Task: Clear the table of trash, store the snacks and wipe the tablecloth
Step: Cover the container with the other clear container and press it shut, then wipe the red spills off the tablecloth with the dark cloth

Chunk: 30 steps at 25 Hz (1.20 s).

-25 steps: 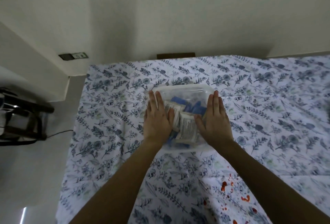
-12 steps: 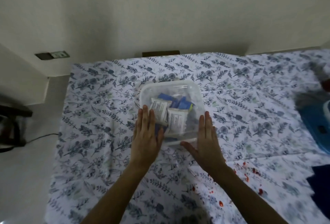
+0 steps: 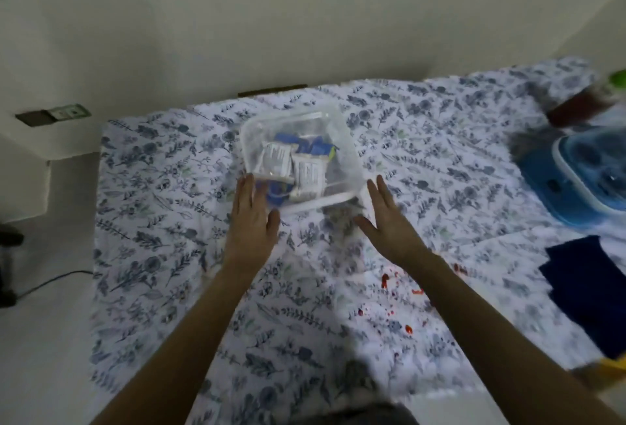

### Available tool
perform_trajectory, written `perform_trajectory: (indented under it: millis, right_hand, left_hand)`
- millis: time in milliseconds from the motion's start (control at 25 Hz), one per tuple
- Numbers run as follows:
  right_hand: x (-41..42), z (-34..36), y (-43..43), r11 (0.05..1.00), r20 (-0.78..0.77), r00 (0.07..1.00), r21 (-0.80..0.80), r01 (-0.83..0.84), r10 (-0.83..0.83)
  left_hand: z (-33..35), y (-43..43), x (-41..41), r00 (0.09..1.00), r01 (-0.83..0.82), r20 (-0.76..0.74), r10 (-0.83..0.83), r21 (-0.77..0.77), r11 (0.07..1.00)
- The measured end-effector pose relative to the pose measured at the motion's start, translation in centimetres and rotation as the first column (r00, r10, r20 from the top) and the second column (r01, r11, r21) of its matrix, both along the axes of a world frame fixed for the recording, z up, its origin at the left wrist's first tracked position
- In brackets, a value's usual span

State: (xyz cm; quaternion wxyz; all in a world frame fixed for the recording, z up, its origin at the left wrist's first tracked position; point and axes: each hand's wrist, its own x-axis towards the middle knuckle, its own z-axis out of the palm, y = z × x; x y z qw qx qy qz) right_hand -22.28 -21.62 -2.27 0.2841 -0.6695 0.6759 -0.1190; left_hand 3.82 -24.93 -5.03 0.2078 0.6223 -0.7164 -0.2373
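A clear plastic container (image 3: 342, 140) with its lid on sits on the floral tablecloth (image 3: 162, 238) at the far middle. Inside lie white and blue snack packets (image 3: 291, 167). My left hand (image 3: 252, 221) rests flat at the container's near left corner, fingertips touching its edge, holding nothing. My right hand (image 3: 389, 221) hovers flat just off the near right corner, fingers spread and empty. Red stains (image 3: 393, 292) dot the cloth near my right forearm.
At the right edge stand a blue lidded container (image 3: 582, 174), a dark bottle with a green cap (image 3: 586, 103), a dark blue cloth (image 3: 589, 289) and something yellow (image 3: 613, 365). The table's left edge drops to the floor, where a cable (image 3: 50, 284) runs.
Both hands have slid back off the container's lid toward me and now sit at its near corners. The view has swung right, bringing the blue container, bottle and dark cloth into sight.
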Motion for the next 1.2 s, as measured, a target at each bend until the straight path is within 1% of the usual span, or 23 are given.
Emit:
perform_trajectory:
  millis: [40, 120, 280, 320, 400, 480, 520, 600, 680, 760, 840, 920, 960, 1000, 1040, 1080, 1120, 1160, 1200]
  right_hand:
    - [-1.1, -0.3, 2.9, 0.999, -0.015, 0.999, -0.012, 0.047, -0.047]
    - [-3.8, -1.4, 8.8, 0.992, -0.052, 0.992, -0.043, 0.117, -0.119]
    - [-9.5, -3.1, 17.6, 0.961, -0.126, 0.953, -0.021, 0.276, -0.276]
    - [-10.7, -3.4, 18.9, 0.954, -0.141, 0.944, -0.004, 0.300, -0.297]
    - [-12.5, -3.9, 20.3, 0.955, -0.140, 0.946, 0.006, 0.297, -0.293]
    - [-14.0, -4.1, 20.6, 0.954, -0.103, 0.949, -0.002, 0.299, -0.298]
    - [-14.7, -4.1, 20.4, 0.953, -0.083, 0.950, -0.012, 0.302, -0.302]
    - [-15.9, -4.4, 20.0, 0.965, -0.044, 0.964, -0.041, 0.259, -0.261]
    - [-17.7, -4.7, 20.2, 0.993, -0.029, 0.994, -0.062, 0.104, -0.106]
    - [-19.7, -5.7, 20.3, 0.998, -0.084, 0.995, -0.048, -0.048, 0.044]
    - [-22.9, -5.8, 20.6, 0.994, -0.144, 0.986, -0.052, -0.097, 0.088]
    - [-26.0, -5.6, 20.9, 0.994, -0.203, 0.977, -0.074, -0.076, 0.060]
    - [-27.2, -5.6, 21.2, 0.995, -0.268, 0.963, -0.093, -0.032, 0.006]
    - [-28.4, -5.6, 21.5, 0.992, -0.342, 0.935, -0.114, 0.058, -0.094]
    - [-29.6, -5.8, 21.6, 0.973, -0.394, 0.891, -0.129, 0.189, -0.226]
    - [-30.6, -6.1, 21.8, 0.936, -0.420, 0.838, -0.107, 0.335, -0.348]
    - [-31.5, -6.3, 21.9, 0.886, -0.425, 0.795, -0.041, 0.461, -0.433]
    - [-31.8, -6.4, 21.9, 0.838, -0.412, 0.777, 0.056, 0.543, -0.476]
    - [-31.7, -6.6, 21.8, 0.808, -0.393, 0.780, 0.136, 0.573, -0.487]
  left_hand:
    - [-0.4, 2.7, -0.3, 1.000, 0.007, 0.002, -0.007, -0.015, 1.000]
    - [-1.5, 7.8, -1.3, 0.997, 0.071, 0.021, -0.072, 0.015, 0.997]
    - [-3.8, 14.1, -4.0, 0.976, 0.209, 0.033, -0.217, 0.171, 0.963]
    - [-4.1, 15.0, -4.4, 0.965, 0.248, 0.039, -0.260, 0.193, 0.949]
    - [-3.9, 15.6, -5.0, 0.937, 0.314, 0.082, -0.339, 0.223, 0.923]
    - [-3.9, 15.3, -5.6, 0.905, 0.363, 0.136, -0.403, 0.247, 0.898]
    - [-3.7, 14.9, -5.9, 0.896, 0.361, 0.166, -0.413, 0.272, 0.892]
    - [-3.4, 14.6, -6.8, 0.884, 0.349, 0.214, -0.416, 0.291, 0.891]
    - [-2.9, 15.5, -8.4, 0.884, 0.329, 0.227, -0.408, 0.318, 0.889]
    - [-2.8, 16.6, -9.7, 0.906, 0.265, 0.225, -0.359, 0.361, 0.894]
    - [-2.6, 18.0, -12.3, 0.941, 0.168, 0.211, -0.264, 0.384, 0.908]
    - [-2.3, 19.0, -14.5, 0.966, 0.091, 0.189, -0.175, 0.385, 0.918]
    - [-1.9, 19.3, -15.3, 0.979, 0.055, 0.162, -0.124, 0.378, 0.924]
    - [-1.6, 19.6, -16.1, 0.988, 0.027, 0.133, -0.080, 0.362, 0.932]
    - [-1.2, 19.8, -16.6, 0.992, 0.003, 0.114, -0.046, 0.347, 0.938]
    - [-1.1, 20.0, -17.1, 0.993, -0.003, 0.110, -0.035, 0.326, 0.946]
    - [-1.0, 20.3, -17.4, 0.993, 0.003, 0.110, -0.039, 0.309, 0.951]
    - [-1.0, 20.6, -17.6, 0.992, 0.012, 0.117, -0.050, 0.301, 0.954]
    - [-1.0, 20.9, -17.7, 0.990, 0.017, 0.126, -0.059, 0.305, 0.952]
